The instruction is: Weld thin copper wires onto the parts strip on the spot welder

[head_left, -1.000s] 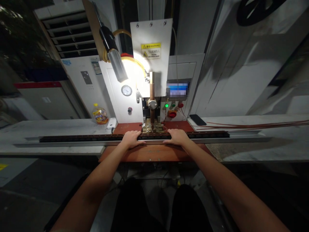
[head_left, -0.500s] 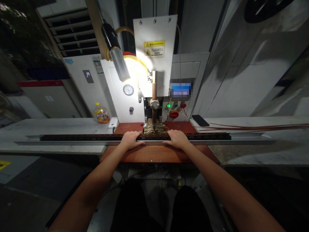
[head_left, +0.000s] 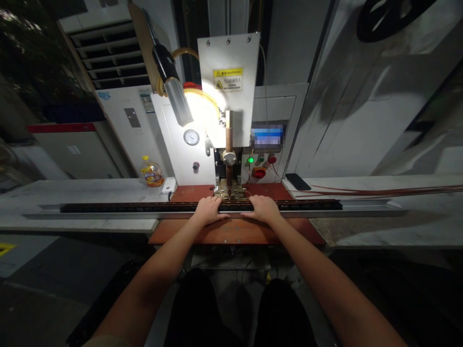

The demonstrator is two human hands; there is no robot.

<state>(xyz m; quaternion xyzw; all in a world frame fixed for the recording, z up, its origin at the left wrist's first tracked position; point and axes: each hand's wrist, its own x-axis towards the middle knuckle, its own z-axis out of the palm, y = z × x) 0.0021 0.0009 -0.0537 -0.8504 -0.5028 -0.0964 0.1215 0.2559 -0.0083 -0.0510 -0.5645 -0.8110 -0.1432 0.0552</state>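
Observation:
A long dark strip (head_left: 119, 207) with thin copper-coloured rods along its top lies across the bench in a grey metal channel (head_left: 376, 212). My left hand (head_left: 209, 210) is closed over it, fingers on the far side and thumb along the near edge. My right hand (head_left: 264, 208) grips the same strip farther right, its thumb pointing toward my left thumb. Between and just beyond the hands is a small brass-coloured fixture (head_left: 231, 189). An upright copper rod (head_left: 229, 176) comes down onto or just above it; contact is unclear. My fingertips are partly hidden.
A white machine (head_left: 227, 58) with a warning label, a gauge (head_left: 191, 137) and a lit screen (head_left: 267, 137) stands ahead. A lamp (head_left: 178, 101) shines on it. A bottle (head_left: 152, 173) is at left; a black phone (head_left: 297, 181) and long copper-coloured rods (head_left: 390, 191) lie at right.
My left hand has slid right along the strip, closer to my right hand. The right hand keeps about the same place. The view has shifted slightly.

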